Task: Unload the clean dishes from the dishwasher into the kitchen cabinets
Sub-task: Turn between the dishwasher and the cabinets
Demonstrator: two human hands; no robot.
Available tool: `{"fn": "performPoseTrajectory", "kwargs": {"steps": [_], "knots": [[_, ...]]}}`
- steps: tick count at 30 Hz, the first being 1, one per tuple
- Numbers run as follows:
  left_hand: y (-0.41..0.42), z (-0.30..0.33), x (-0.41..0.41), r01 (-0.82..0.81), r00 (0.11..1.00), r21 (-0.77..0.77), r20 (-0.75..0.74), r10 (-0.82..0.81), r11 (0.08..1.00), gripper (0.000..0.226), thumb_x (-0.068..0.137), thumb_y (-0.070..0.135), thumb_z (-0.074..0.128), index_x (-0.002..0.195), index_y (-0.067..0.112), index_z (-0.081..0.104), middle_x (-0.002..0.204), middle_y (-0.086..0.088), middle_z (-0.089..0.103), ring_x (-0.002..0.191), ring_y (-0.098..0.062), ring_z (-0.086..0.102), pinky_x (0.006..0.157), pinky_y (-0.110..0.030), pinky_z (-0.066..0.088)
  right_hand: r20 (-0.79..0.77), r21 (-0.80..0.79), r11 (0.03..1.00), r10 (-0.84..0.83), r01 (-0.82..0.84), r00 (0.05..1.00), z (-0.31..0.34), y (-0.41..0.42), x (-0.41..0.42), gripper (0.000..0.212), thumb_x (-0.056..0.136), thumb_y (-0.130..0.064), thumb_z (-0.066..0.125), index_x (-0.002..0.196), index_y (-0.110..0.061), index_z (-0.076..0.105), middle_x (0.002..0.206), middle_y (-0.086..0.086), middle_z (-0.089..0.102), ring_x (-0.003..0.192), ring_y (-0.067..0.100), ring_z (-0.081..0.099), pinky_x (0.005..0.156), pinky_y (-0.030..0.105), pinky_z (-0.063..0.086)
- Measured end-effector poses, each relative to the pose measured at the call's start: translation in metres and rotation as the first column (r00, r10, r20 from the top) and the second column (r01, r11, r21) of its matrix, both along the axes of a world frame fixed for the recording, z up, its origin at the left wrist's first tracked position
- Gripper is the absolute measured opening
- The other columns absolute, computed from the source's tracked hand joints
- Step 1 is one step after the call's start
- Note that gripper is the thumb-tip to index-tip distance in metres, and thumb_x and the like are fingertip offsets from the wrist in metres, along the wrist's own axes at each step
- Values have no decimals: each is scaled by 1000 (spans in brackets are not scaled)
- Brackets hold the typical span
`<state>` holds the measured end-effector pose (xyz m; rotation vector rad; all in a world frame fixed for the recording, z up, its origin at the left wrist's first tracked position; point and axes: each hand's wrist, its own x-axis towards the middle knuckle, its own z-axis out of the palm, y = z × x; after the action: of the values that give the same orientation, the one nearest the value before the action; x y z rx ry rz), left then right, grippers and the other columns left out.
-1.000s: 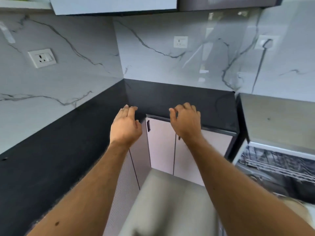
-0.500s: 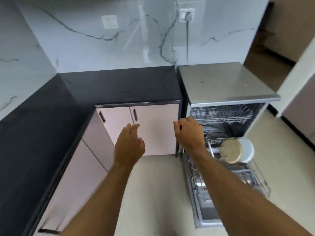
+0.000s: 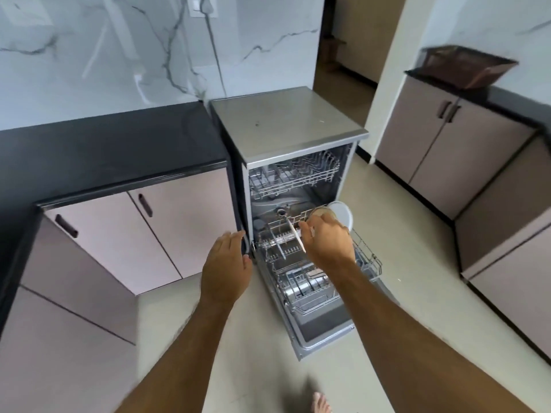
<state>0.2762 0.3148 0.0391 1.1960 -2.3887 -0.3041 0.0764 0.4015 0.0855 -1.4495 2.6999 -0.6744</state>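
The dishwasher [image 3: 292,123] stands open, its door [image 3: 322,329] folded down and its lower rack [image 3: 369,260] pulled out. A thin white plate [image 3: 293,234] stands on edge in that rack. A beige bowl [image 3: 320,211] and a white dish [image 3: 343,214] sit at the rack's far end. My right hand [image 3: 325,242] hovers over the rack with curled fingers at the thin plate's edge; whether it grips the plate is unclear. My left hand [image 3: 226,263] is empty, fingers extended, beside the dishwasher's left front edge. The upper rack [image 3: 298,174] stays inside.
A black counter [image 3: 104,150] with pale pink cabinet doors [image 3: 185,222] runs left of the dishwasher. More cabinets [image 3: 447,150] stand at the right under a brown basket [image 3: 465,67]. A bare foot [image 3: 320,403] shows on the beige floor.
The view has swung right from the counter corner to the open dishwasher. My right hand has moved from the dishwasher's corner down to the lower rack; my left hand has followed toward the dishwasher's edge.
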Motion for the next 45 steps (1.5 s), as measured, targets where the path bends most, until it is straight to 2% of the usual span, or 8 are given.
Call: {"fn": "performPoseTrajectory", "kwargs": {"steps": [4,7,15,26,31,34,39,45], "knots": [[0,-5,-29,103,994,2,28,-103,995,53,83,15,65,135,9,54,130,-12,61,127,-30,53,105,-41,47,27,48,997,-58,56,998,-1,17,-28,43,103,-48,38,109,-16,65,106,6,64,70,19,55,81,39,56],[-7,-13,-52,155,986,9,63,-156,988,54,84,18,65,136,9,52,130,-10,61,125,-28,54,105,-39,47,38,72,993,-93,90,995,-7,20,-54,44,102,-50,38,113,-17,65,108,5,63,73,19,61,73,32,55],[-27,-44,-121,168,976,84,122,-178,982,54,91,23,59,142,13,47,136,-6,57,130,-22,49,109,-34,43,89,160,985,-81,66,993,-36,-4,-133,45,102,-52,37,111,-18,65,105,1,65,72,12,64,64,24,52],[-66,-59,-188,26,984,200,170,-61,980,53,92,25,58,142,18,45,140,-1,55,131,-20,49,108,-37,45,119,211,975,40,-65,992,-66,-58,-212,43,103,-47,38,117,-16,63,115,5,65,92,21,67,76,36,59],[-80,-62,-193,10,969,151,244,-47,989,58,95,29,52,149,17,37,152,-4,43,143,-21,34,118,-34,26,116,220,968,97,-121,988,-75,-80,-229,41,102,-44,39,117,-14,63,111,7,65,89,18,61,77,32,57],[-96,-58,-192,-15,970,146,244,-21,989,62,98,37,47,154,16,28,159,-4,31,148,-21,23,119,-33,17,167,212,970,85,-120,982,-73,-98,-231,40,102,-44,41,121,-14,61,114,6,63,92,20,61,79,36,56],[-137,-33,-179,-34,975,68,221,18,997,64,99,38,48,154,13,27,159,-5,29,149,-22,22,120,-35,16,210,150,973,143,-176,967,-60,-139,-208,46,100,-47,39,124,-13,60,121,7,62,110,24,60,91,42,54],[-217,36,-124,-117,973,-153,179,144,981,64,93,28,58,149,8,36,153,-10,40,144,-28,32,120,-41,25,207,-31,951,309,-309,928,-11,-221,-144,33,103,-37,45,118,-14,64,118,5,63,108,22,58,88,32,46]]}}
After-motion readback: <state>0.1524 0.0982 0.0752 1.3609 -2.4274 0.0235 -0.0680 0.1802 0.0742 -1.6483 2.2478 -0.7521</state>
